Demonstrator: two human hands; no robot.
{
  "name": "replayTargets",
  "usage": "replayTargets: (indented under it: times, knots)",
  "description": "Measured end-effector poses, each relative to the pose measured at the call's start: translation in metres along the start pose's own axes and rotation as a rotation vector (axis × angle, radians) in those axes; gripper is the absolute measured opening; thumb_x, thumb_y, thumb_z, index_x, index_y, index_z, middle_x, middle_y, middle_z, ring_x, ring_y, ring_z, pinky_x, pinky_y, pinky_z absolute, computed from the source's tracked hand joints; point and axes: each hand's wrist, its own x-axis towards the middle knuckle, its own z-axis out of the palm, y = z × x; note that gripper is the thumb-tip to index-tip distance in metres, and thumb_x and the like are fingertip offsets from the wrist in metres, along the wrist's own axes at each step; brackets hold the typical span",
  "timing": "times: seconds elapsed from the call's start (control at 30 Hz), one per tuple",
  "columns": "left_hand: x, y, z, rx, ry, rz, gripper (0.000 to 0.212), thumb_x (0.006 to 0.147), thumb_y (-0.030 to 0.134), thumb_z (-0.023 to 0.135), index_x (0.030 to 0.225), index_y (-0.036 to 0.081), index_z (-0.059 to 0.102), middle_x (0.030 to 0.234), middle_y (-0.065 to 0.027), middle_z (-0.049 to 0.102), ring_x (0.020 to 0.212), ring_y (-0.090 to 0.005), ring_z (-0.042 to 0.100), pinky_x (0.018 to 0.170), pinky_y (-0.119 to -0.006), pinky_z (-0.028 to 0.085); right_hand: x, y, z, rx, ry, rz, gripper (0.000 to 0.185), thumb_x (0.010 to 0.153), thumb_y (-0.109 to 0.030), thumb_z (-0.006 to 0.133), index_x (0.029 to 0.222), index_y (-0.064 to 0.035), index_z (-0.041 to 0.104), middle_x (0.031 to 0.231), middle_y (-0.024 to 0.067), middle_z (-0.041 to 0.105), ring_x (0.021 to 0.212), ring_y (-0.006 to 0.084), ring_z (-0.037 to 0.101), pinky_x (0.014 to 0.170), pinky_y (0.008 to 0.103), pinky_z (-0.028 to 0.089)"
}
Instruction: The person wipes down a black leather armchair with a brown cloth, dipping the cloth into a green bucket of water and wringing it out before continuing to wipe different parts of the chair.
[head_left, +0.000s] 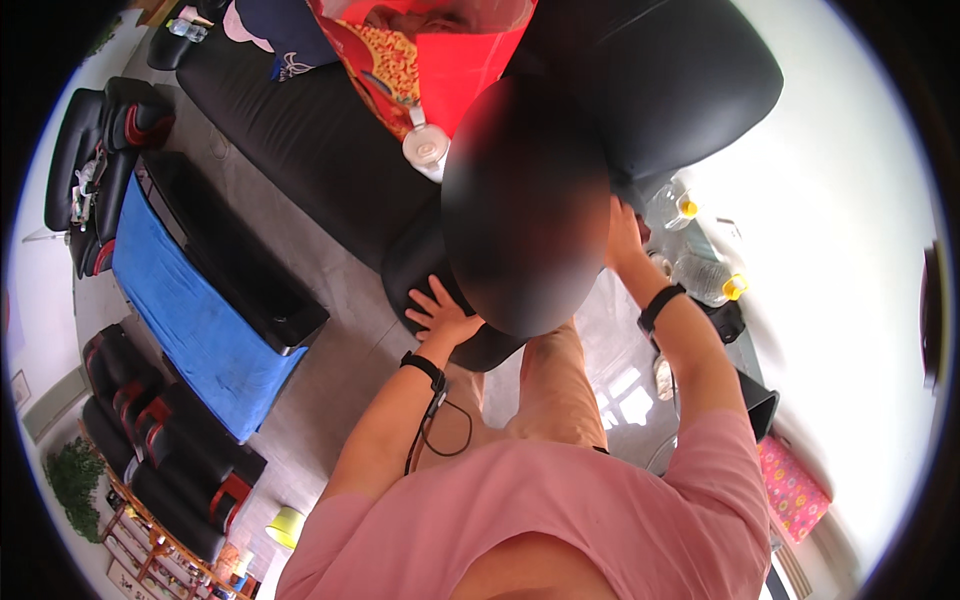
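Note:
My left hand rests with fingers spread on the rounded arm of a black leather sofa. Farther right, my right hand reaches beside a blurred oval patch that covers the middle of the view. Its fingertips are partly hidden, and a small dark red thing shows by them; whether it is gripped, I cannot tell. Beyond the patch stand a cup with a white lid and a large red printed bag on the sofa. A padded black sofa back rises at the upper right.
Clear plastic bottles with yellow caps stand along the right wall near a black bin. A table with a blue cloth is at left, with black armchairs beyond. A yellow-green bucket sits on the floor.

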Motion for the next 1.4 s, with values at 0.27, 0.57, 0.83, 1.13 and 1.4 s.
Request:
replayTargets:
  times: [0.27, 0.57, 0.83, 1.13, 1.4]
  knots:
    - [0.009, -0.01, 0.01, -0.016, 0.026, -0.031, 0.145, 0.059, 0.077, 0.071, 0.148, 0.015, -0.025, 0.152, -0.0248, -0.03, 0.139, -0.0511, -0.023, 0.108, -0.069, 0.005, 0.206, 0.099, -0.112, -0.36, 0.478, 0.127, 0.048, 0.078, -0.02, 0.067, 0.124, -0.0295, 0.058, 0.143, -0.0031, 0.043, 0.129, 0.0289, 0.041, 0.097, 0.0556, 0.036]
    - [0.011, -0.009, 0.013, -0.014, 0.011, -0.067, 0.146, 0.058, 0.077, 0.071, 0.148, 0.016, -0.026, 0.153, -0.0219, -0.03, 0.14, -0.0493, -0.022, 0.108, -0.069, 0.005, 0.163, 0.055, 0.03, -0.327, -0.108, -0.45, 0.026, 0.085, -0.021, 0.052, 0.105, -0.0162, 0.068, 0.129, 0.0043, 0.053, 0.114, 0.0296, 0.048, 0.094, 0.0486, 0.038]
    - [0.0, 0.026, -0.01, 0.003, 0.002, 0.017, 0.142, 0.058, 0.077, 0.07, 0.151, 0.015, -0.017, 0.153, -0.0236, -0.027, 0.14, -0.0506, -0.02, 0.107, -0.071, 0.004, 0.277, 0.092, 0.051, -0.377, 0.174, -0.245, 0.035, 0.086, -0.027, 0.05, 0.116, -0.0165, 0.064, 0.127, 0.0033, 0.052, 0.123, 0.0261, 0.041, 0.099, 0.0493, 0.032]
    - [-0.001, -0.017, 0.003, -0.019, 0.038, 0.028, 0.142, 0.058, 0.08, 0.068, 0.152, 0.014, -0.016, 0.152, -0.0255, -0.028, 0.138, -0.0511, -0.024, 0.107, -0.071, 0.003, 0.061, 0.071, 0.026, -0.243, -0.145, -0.151, 0.049, 0.084, -0.018, 0.056, 0.131, -0.0276, 0.052, 0.133, 0.0089, 0.047, 0.107, 0.03, 0.05, 0.089, 0.0451, 0.043]
    - [-0.007, -0.027, 0.001, -0.136, 0.08, 0.086, 0.135, 0.061, 0.066, 0.076, 0.153, 0.023, -0.013, 0.156, -0.0209, -0.022, 0.141, -0.049, -0.018, 0.107, -0.071, 0.009, -0.049, 0.141, -0.109, 0.027, -0.215, 0.275, 0.041, 0.071, -0.005, 0.064, 0.108, -0.0244, 0.065, 0.105, 0.0084, 0.057, 0.093, 0.0328, 0.059, 0.081, 0.0446, 0.05]
